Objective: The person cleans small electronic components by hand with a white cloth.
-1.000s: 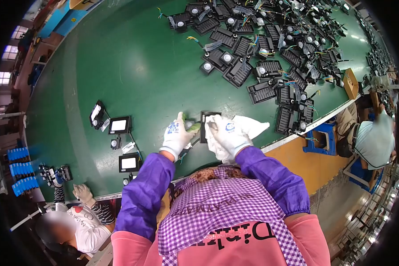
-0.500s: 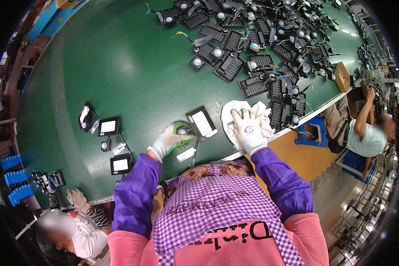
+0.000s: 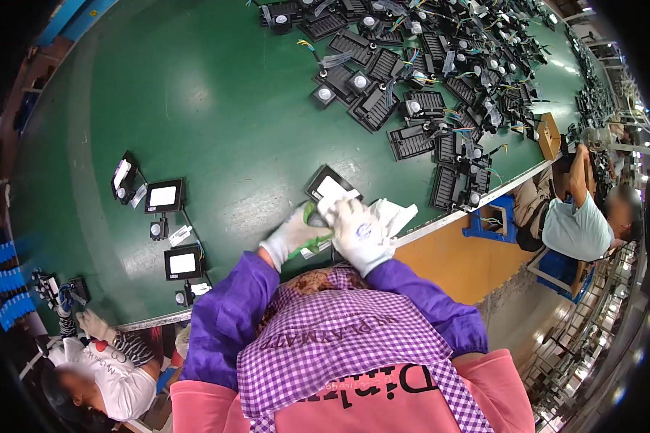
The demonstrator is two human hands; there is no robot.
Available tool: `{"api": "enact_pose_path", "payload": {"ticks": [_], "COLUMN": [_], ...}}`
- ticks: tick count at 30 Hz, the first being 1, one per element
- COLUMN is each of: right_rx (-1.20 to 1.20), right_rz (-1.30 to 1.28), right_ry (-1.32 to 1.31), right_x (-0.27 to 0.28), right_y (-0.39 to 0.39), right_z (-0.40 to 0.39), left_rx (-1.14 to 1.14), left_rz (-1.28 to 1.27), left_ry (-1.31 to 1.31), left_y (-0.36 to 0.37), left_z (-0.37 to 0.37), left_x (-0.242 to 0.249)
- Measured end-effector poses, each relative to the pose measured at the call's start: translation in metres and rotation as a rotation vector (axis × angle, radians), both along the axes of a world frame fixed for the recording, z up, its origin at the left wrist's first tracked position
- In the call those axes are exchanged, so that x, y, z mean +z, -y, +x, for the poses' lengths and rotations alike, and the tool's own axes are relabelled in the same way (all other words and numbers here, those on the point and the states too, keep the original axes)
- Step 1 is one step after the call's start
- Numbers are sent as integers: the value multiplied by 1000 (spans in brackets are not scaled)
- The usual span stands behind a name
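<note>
A black floodlight (image 3: pixel 329 183) with a white front panel lies face up at the table edge in front of me. My left hand (image 3: pixel 296 231), in a white and green glove, is closed round the sensor end of this floodlight, whose sensor is mostly hidden by my fingers. My right hand (image 3: pixel 361 232), in a white glove, grips a white cloth (image 3: pixel 396 215) and presses it over the lower part of the panel. A loose end of the cloth sticks out to the right of this hand.
Three finished-looking floodlights (image 3: pixel 165 196) lie face up at the left. A large heap of floodlights (image 3: pixel 412 108) with coloured wires covers the table's right side. An open cardboard box (image 3: pixel 548 136) stands by the right edge. Co-workers sit at the left (image 3: pixel 108 375) and right (image 3: pixel 578 227).
My right hand has moved left with the cloth, from the bare table onto the floodlight. My left hand stays at the sensor, and the floodlight has turned slightly.
</note>
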State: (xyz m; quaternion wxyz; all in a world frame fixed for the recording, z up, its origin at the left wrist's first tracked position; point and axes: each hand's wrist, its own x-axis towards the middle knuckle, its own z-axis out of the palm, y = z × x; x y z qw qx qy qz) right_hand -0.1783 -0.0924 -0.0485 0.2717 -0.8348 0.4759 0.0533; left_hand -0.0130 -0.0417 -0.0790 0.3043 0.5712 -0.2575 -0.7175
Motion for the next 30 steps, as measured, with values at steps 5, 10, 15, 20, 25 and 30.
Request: {"api": "enact_pose_path", "payload": {"ticks": [5, 10, 15, 20, 25, 30], "right_rx": [-217, -85, -737, -272, -534, -222], "right_rz": [118, 76, 408, 76, 142, 82], "right_ry": [-44, -163, 181, -149, 39, -122], "right_x": [-2, -17, -5, -13, -12, -17], "right_y": [60, -4, 43, 0, 40, 20], "right_z": [5, -11, 9, -6, -2, -12], "left_rx": [189, 250, 258, 272, 221, 233], "left_rz": [-7, -151, -47, -172, -118, -269], "left_ry": [-122, 25, -63, 120, 67, 118], "left_y": [-20, -29, -28, -30, -29, -28], "left_z": [-23, -33, -34, -40, -38, -35], "left_x": [-26, -45, -42, -40, -43, -46]}}
